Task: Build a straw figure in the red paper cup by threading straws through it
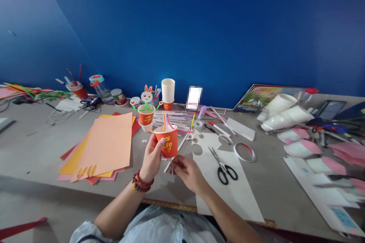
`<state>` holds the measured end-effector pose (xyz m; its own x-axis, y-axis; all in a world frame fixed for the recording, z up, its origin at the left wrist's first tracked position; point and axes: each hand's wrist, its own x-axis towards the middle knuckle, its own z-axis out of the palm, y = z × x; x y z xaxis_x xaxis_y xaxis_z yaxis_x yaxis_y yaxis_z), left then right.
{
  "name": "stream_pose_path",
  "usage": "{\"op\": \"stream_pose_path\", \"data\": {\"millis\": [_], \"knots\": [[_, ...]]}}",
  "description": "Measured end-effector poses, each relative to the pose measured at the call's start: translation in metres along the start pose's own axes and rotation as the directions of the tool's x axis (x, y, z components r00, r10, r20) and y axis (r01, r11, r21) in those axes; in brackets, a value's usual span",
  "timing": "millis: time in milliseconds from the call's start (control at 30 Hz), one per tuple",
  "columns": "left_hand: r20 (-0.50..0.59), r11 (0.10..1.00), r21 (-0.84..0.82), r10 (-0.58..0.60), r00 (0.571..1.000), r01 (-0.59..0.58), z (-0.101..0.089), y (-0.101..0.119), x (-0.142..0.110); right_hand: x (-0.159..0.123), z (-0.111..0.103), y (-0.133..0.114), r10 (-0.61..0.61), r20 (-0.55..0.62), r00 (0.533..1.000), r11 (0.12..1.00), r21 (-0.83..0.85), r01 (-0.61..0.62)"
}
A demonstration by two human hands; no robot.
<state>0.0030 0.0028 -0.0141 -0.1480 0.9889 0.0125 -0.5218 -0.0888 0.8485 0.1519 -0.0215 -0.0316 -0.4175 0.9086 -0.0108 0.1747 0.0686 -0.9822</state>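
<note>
My left hand [152, 155] is wrapped round a red paper cup [167, 146] with yellow lettering, held above the table. Orange and pink straws [168, 122] stick up out of its mouth. Just under the cup's base, my right hand [186, 171] pinches a thin pale straw [172, 175]; whether its upper end joins the cup is hidden by the fingers. Behind the held cup stands another red cup [146, 115], with a white paper rabbit [146, 97] on green stems rising from it.
Black-handled scissors [222, 167] lie on white paper [228, 193] at right, near a tape roll [244, 152]. Coloured paper sheets [105, 144] are stacked at left. Loose straws [176, 119] and markers [219, 130] lie behind. Bagged white cups [286, 115] sit far right.
</note>
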Motion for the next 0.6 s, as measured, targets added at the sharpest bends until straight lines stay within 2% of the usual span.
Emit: {"op": "stream_pose_path", "data": {"millis": [200, 367, 433, 500, 600], "knots": [[0.000, 0.995, 0.090, 0.045, 0.999, -0.045, -0.011, 0.006, 0.002, -0.002, -0.002, -0.001, -0.015, -0.019, 1.000, 0.992, -0.129, 0.012], [0.049, 0.968, 0.247, 0.039, 0.998, -0.050, -0.041, 0.026, 0.011, -0.014, -0.014, 0.008, -0.017, -0.085, 0.996, 0.946, -0.324, -0.012], [0.022, 0.951, 0.307, 0.017, 1.000, -0.023, -0.054, 0.029, 0.012, -0.016, -0.015, 0.010, -0.042, -0.093, 0.995, 0.920, -0.392, 0.002], [0.007, 0.937, 0.348, -0.005, 1.000, 0.003, -0.063, 0.030, 0.010, -0.016, -0.013, 0.010, -0.080, -0.064, 0.995, 0.910, -0.412, 0.046], [0.019, 0.935, 0.354, -0.005, 1.000, -0.002, -0.064, 0.027, 0.004, -0.011, -0.006, 0.004, -0.124, -0.048, 0.991, 0.931, -0.351, 0.100]]}}
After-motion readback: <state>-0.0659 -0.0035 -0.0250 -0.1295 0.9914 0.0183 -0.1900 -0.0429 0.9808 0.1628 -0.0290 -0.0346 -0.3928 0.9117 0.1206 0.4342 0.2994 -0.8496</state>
